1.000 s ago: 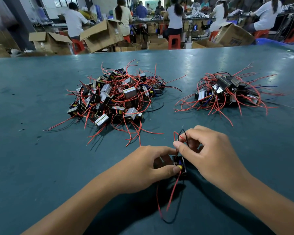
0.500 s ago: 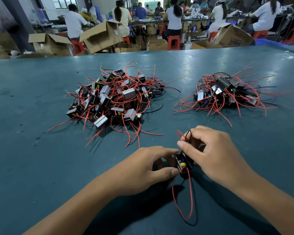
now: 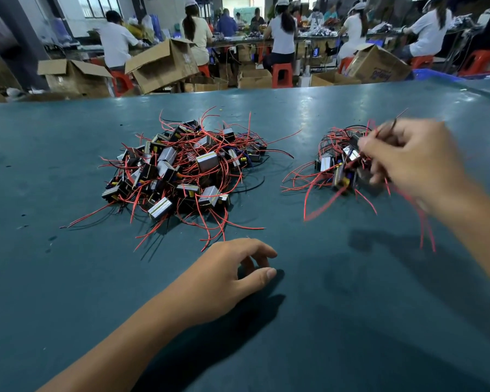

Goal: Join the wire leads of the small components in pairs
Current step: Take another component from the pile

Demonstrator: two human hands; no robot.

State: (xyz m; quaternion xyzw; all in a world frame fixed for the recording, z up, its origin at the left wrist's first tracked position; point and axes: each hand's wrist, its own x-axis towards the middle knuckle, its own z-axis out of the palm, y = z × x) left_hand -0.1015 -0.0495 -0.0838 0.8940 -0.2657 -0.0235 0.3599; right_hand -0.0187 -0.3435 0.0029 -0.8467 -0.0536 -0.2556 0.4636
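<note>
The right hand [image 3: 413, 162] is over the small pile [image 3: 337, 165] near the tabletop's [image 3: 68, 278] right edge, fingers grasping red wires [image 3: 425, 222]; the left hand [image 3: 227, 275] rests loose, grasping nothing.

Large tangled heap of small components [image 3: 181, 171] with red leads mid-table, smaller heap [image 3: 337, 165] well right

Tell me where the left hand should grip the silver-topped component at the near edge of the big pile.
Probably pinch the silver-topped component across its long side faces, from the near side. It lies on the pile's edge, nearest the left hand, and its body gives firmer hold than the tangled leads.
</note>
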